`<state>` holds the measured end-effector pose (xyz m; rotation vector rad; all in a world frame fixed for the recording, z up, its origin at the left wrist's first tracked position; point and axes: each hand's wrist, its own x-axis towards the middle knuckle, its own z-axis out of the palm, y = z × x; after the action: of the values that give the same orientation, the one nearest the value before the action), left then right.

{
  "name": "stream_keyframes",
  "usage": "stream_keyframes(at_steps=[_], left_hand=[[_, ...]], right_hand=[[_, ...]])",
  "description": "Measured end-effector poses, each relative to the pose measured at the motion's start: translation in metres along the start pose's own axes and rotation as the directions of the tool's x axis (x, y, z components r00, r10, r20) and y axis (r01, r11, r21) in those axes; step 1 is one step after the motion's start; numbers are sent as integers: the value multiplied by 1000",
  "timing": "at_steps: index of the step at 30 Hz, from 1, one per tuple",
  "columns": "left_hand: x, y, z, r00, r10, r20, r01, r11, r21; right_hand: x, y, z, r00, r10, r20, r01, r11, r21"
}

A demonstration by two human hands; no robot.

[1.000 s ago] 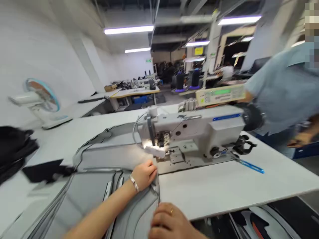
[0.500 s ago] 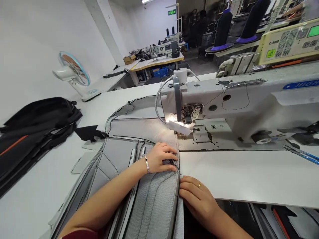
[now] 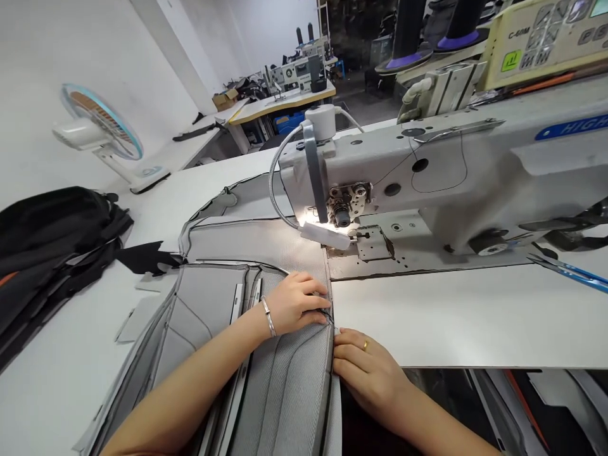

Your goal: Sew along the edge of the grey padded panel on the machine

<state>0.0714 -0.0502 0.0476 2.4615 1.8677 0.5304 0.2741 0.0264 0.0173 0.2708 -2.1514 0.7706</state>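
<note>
A large grey fabric cover (image 3: 280,386) with dark piping lies across the white table (image 3: 427,316) in front of a white industrial sewing machine (image 3: 427,171). My left hand (image 3: 297,301), with a bracelet at the wrist, rests on the fabric's right edge, fingers curled down and pinching the seam. My right hand (image 3: 368,370), wearing a ring, holds the same edge from the table's front rim, fingers bent onto the piping. A lamp lights the needle area (image 3: 342,221) just beyond my left hand.
A pile of black fabric (image 3: 52,240) sits at the left. A small desk fan (image 3: 99,120) stands at the back left. Blue-handled scissors (image 3: 570,272) lie at the right. Thread cones (image 3: 408,31) and a control panel (image 3: 541,38) stand behind the machine. Other work tables are further back.
The view dropped from the room, where another person stood at the right, down onto the table. My hands came together on the fabric's right edge and now stay nearly still.
</note>
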Motion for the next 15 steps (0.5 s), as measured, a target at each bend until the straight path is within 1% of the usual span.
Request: stream_keyframes(at_steps=[1,3,5,7,8,9,11,13,15], left_hand=[[1,2,-2,1000,4,6,-4,1000,16],[3,5,-6,998,-2,56,-1,999,47],[4,8,-8,994,-22,109,14,998,66],[4,9,-8,993,-38,111,31,997,68],[3,9,-7,993,-45,105,39,997,63],[2,10,-6,994,-49,97,44,998,54],[0,9,-5,995,-55,80,54,998,24],[1,7,-8,995,-61,78,65,997,-49],[6,2,-12,992,-70,107,86,983,-162]], right_hand=[[-1,0,0,1000,1,1,-1,1000,-6],[-2,-2,0,1000,4,17,-4,1000,-7],[-3,-4,-1,998,44,34,-44,999,-7],[0,-5,-4,993,101,63,-97,994,-58],[3,-4,-5,992,97,82,-88,990,-112],[7,-3,-7,991,68,115,-47,984,-171],[17,1,-10,976,-60,210,116,957,-266],[27,8,-12,933,-190,306,283,912,-296],[35,16,-13,882,-283,375,397,876,-272]])
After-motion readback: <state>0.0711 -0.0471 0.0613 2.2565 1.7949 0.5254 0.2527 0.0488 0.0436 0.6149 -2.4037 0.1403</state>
